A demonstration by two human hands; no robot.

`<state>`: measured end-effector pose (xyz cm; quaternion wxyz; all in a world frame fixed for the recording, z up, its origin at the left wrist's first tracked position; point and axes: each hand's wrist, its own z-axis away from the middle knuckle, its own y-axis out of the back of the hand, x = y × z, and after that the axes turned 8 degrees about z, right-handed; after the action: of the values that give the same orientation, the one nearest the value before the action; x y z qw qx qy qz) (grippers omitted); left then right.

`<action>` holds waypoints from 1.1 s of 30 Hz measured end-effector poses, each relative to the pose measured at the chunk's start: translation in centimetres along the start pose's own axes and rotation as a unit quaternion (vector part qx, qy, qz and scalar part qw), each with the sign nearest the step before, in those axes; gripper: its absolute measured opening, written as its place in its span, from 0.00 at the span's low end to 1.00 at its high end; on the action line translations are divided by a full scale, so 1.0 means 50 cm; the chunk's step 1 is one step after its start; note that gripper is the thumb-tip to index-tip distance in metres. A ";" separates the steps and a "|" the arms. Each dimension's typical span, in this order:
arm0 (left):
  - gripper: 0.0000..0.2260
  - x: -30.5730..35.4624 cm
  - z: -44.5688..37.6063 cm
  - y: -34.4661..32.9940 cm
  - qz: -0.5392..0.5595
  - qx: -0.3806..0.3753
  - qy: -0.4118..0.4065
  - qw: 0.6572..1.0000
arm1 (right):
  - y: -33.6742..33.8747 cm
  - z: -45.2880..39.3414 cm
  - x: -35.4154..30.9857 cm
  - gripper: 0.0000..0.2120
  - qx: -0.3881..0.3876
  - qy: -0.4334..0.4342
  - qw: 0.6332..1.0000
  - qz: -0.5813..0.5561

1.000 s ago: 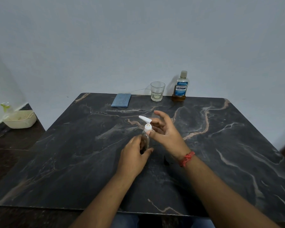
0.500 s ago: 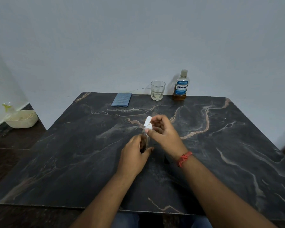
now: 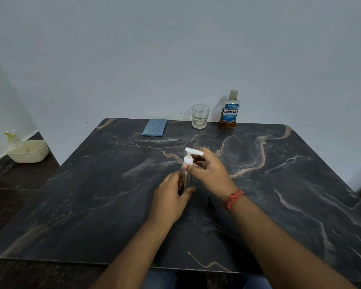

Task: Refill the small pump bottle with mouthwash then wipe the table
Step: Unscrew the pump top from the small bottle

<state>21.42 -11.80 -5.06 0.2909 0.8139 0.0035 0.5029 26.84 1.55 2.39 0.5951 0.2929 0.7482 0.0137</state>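
Both forearms reach in over the near edge of the table [image 3: 92,205], and the action sits right at its middle. Left hand [image 3: 171,197] wraps the clear body of the pump bottle [image 3: 186,176], fingers curled round it, thumb on the near side, holding it upright on the marble. Right hand [image 3: 208,172] is up at the top, thumb and fingertips pinching the white pump [image 3: 191,155] at its collar, nozzle pointing to the right over the fingers; a red band [image 3: 233,198] rings that wrist. Whether the pump is still seated on the neck, I cannot tell. Beyond the bottle, along the far edge of the table, three things stand in a row: a folded blue cloth [image 3: 155,127] to the left, a glass [image 3: 200,115] straight behind, and the mouthwash [image 3: 229,110] just right of the glass, capped and upright. Off the table to the far left, a pale basket [image 3: 28,152] sits on a lower ledge.
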 end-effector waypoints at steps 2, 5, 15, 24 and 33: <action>0.12 0.000 0.000 0.000 0.005 -0.001 0.005 1.000 | 0.001 0.000 -0.009 0.12 0.011 0.007 0.999 -0.053; 0.11 -0.003 -0.002 -0.001 0.022 -0.005 0.011 1.000 | 0.007 -0.007 -0.020 0.09 0.041 0.025 0.994 -0.101; 0.16 -0.029 -0.095 0.060 0.063 0.028 0.042 0.997 | 0.035 -0.112 -0.068 0.10 0.236 0.013 0.914 -0.329; 0.15 -0.107 -0.284 0.171 0.047 0.034 0.097 0.994 | -0.035 -0.259 0.018 0.08 0.196 -0.142 0.970 -0.035; 0.20 -0.186 -0.376 0.185 0.030 0.002 0.106 0.994 | -0.172 -0.362 0.124 0.10 0.076 -0.172 0.932 0.311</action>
<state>-1.24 -13.40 -2.13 0.2726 0.7565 0.0108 0.5944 6.20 3.20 -1.00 0.6563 0.5536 0.5045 0.0907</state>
